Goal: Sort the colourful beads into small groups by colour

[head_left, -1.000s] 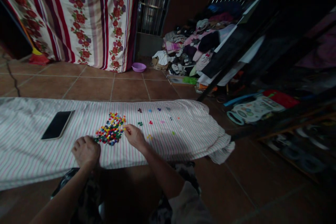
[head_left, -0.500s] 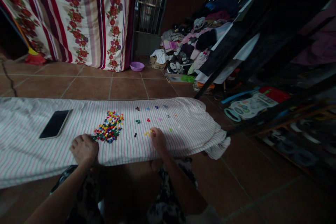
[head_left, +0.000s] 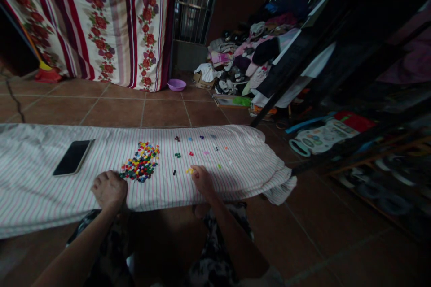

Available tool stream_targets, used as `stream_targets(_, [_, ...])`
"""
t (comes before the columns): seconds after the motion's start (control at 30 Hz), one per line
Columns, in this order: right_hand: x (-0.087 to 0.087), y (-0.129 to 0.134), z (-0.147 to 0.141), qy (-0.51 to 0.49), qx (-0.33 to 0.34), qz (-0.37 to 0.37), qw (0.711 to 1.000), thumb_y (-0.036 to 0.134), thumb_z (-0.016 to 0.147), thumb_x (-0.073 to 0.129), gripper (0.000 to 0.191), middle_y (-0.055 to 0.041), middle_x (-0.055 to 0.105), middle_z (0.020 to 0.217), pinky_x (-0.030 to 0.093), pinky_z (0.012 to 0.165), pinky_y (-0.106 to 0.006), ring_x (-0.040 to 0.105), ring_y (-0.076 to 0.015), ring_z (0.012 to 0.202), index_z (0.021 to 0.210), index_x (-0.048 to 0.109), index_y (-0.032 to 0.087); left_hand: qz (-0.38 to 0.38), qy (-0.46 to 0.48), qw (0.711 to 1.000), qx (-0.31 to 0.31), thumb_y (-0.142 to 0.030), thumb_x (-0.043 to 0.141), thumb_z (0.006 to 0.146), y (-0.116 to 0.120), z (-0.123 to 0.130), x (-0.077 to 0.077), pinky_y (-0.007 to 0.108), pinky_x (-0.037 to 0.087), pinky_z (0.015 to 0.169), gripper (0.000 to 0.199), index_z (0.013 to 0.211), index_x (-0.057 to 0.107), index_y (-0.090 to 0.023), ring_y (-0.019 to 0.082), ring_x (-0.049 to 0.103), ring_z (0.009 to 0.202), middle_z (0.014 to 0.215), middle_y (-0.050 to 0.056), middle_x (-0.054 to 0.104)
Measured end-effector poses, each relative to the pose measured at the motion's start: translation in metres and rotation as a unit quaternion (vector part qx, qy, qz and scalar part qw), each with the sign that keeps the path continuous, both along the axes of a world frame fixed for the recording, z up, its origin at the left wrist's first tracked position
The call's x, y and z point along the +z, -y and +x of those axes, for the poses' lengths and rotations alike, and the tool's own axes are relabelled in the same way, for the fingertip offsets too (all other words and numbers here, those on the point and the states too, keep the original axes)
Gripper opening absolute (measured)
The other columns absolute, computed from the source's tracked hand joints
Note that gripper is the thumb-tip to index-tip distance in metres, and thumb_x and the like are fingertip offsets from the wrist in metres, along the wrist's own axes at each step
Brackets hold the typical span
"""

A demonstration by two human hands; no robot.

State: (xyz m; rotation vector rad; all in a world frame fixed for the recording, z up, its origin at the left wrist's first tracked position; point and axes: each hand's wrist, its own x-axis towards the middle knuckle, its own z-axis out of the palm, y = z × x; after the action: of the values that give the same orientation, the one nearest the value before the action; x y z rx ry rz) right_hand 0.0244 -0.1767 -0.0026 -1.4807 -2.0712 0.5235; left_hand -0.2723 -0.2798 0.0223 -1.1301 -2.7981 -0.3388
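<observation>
A pile of small multicoloured plastic pieces (head_left: 141,163) lies on a striped cloth (head_left: 161,199). My left hand (head_left: 109,190) rests on the cloth at the pile's near left edge, its fingers apart and slightly bent. Farther right, my right hand (head_left: 203,180) has its fingertips pinched together at a small group of yellow pieces (head_left: 189,170). Whatever is between those fingertips is too small to make out. Around it sit little same-coloured groups: black pieces (head_left: 174,172), dark green pieces (head_left: 178,155), red pieces (head_left: 191,153), brown pieces (head_left: 177,138) and several others.
A phone (head_left: 73,158) lies on the cloth left of the pile. Beyond the cloth-covered surface are a tiled floor (head_left: 164,113), a purple basin (head_left: 177,84), a flowered curtain (head_left: 117,22) and a heap of clothes (head_left: 249,49). A dark slanted post (head_left: 269,110) stands at the right.
My right hand has shifted slightly left and down, its fingertips now right at the yellow pieces. My left hand stays beside the pile. The whole view has moved a little.
</observation>
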Motion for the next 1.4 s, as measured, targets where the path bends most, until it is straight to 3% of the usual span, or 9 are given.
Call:
stream_targets(0.17, [0.001, 0.0, -0.004, 0.013, 0.02, -0.017, 1.0, 0.016, 0.081, 0.052, 0.029, -0.0084, 0.067, 0.101, 0.046, 0.087, -0.03, 0.06, -0.0187, 0.096, 0.106, 0.068, 0.018, 0.009, 0.0, 1.0, 0.0, -0.028, 0.027, 0.087, 0.0, -0.001, -0.002, 0.043, 0.032, 0.085, 0.038, 0.106, 0.053, -0.008, 0.032, 0.046, 0.106, 0.106, 0.021, 0.054])
stream_targets(0.47, [0.001, 0.0, -0.021, 0.079, -0.007, -0.013, 0.997, 0.026, 0.082, 0.059, 0.021, -0.0068, 0.063, 0.102, 0.044, 0.084, -0.03, 0.059, -0.0198, 0.093, 0.102, 0.066, 0.02, 0.009, -0.008, 1.0, 0.0, -0.028, 0.028, 0.086, 0.0, -0.003, -0.007, 0.041, 0.033, 0.085, 0.038, 0.105, 0.054, -0.008, 0.032, 0.046, 0.106, 0.106, 0.02, 0.054])
stream_targets(0.73, [-0.011, 0.002, -0.017, 0.034, 0.007, 0.032, 0.999, 0.022, 0.085, 0.051, 0.02, -0.0082, 0.065, 0.101, 0.043, 0.089, -0.031, 0.058, -0.0206, 0.098, 0.099, 0.065, 0.018, 0.043, 0.015, 0.999, 0.002, -0.025, 0.034, 0.085, 0.001, -0.001, -0.004, 0.043, 0.034, 0.087, 0.032, 0.104, 0.054, -0.009, 0.031, 0.046, 0.109, 0.107, 0.02, 0.054])
stream_targets(0.9, [-0.018, 0.003, -0.014, -0.011, 0.008, 0.056, 0.998, 0.021, 0.084, 0.048, 0.021, -0.0068, 0.066, 0.101, 0.046, 0.086, -0.032, 0.059, -0.0205, 0.095, 0.096, 0.065, 0.02, 0.077, 0.05, 0.996, -0.006, -0.024, 0.032, 0.086, 0.001, -0.008, -0.005, 0.042, 0.037, 0.085, 0.03, 0.1, 0.055, -0.01, 0.029, 0.051, 0.099, 0.098, 0.017, 0.058])
stream_targets(1.07, [-0.023, 0.0, -0.01, -0.069, 0.039, 0.073, 0.994, 0.02, 0.083, 0.045, 0.026, -0.0059, 0.066, 0.1, 0.047, 0.088, -0.032, 0.06, -0.0195, 0.096, 0.097, 0.066, 0.021, 0.158, 0.093, 0.983, -0.01, -0.019, 0.042, 0.08, 0.003, -0.012, -0.012, 0.041, 0.039, 0.087, 0.019, 0.09, 0.057, -0.016, 0.027, 0.052, 0.099, 0.093, 0.012, 0.058])
stream_targets(1.2, [-0.027, -0.003, -0.008, -0.092, 0.055, 0.083, 0.991, 0.021, 0.083, 0.044, 0.026, -0.0064, 0.066, 0.099, 0.047, 0.088, -0.033, 0.061, -0.0193, 0.093, 0.096, 0.066, 0.02, 0.272, 0.168, 0.947, 0.002, -0.019, 0.045, 0.074, 0.005, -0.009, -0.014, 0.037, 0.041, 0.095, 0.012, 0.077, 0.057, -0.02, 0.024, 0.049, 0.11, 0.113, 0.01, 0.055])
stream_targets(1.27, [-0.028, -0.005, -0.008, -0.094, 0.051, 0.081, 0.991, 0.023, 0.083, 0.044, 0.025, -0.0062, 0.066, 0.095, 0.048, 0.084, -0.032, 0.061, -0.0189, 0.088, 0.094, 0.066, 0.02, 0.292, 0.186, 0.938, -0.008, -0.022, 0.043, 0.076, 0.005, -0.006, -0.005, 0.037, 0.04, 0.098, 0.014, 0.069, 0.055, -0.02, 0.023, 0.049, 0.112, 0.113, 0.008, 0.057])
stream_targets(1.3, [-0.028, -0.005, -0.009, -0.093, 0.047, 0.08, 0.991, 0.024, 0.083, 0.044, 0.024, -0.006, 0.066, 0.094, 0.048, 0.082, -0.032, 0.061, -0.0186, 0.086, 0.093, 0.065, 0.02, 0.329, 0.214, 0.92, -0.012, -0.023, 0.043, 0.076, 0.006, -0.004, 0.003, 0.038, 0.039, 0.101, 0.016, 0.067, 0.056, -0.021, 0.022, 0.049, 0.112, 0.113, 0.008, 0.058])
stream_targets(1.4, [-0.028, -0.004, -0.011, -0.081, 0.03, 0.081, 0.993, 0.026, 0.083, 0.046, 0.021, -0.0054, 0.065, 0.09, 0.048, 0.078, -0.031, 0.06, -0.0177, 0.079, 0.091, 0.064, 0.02, 0.363, 0.29, 0.881, -0.093, -0.028, 0.041, 0.078, 0.016, 0.008, 0.048, 0.04, 0.041, 0.101, 0.022, 0.072, 0.061, -0.021, 0.021, 0.056, 0.106, 0.105, 0.006, 0.064])
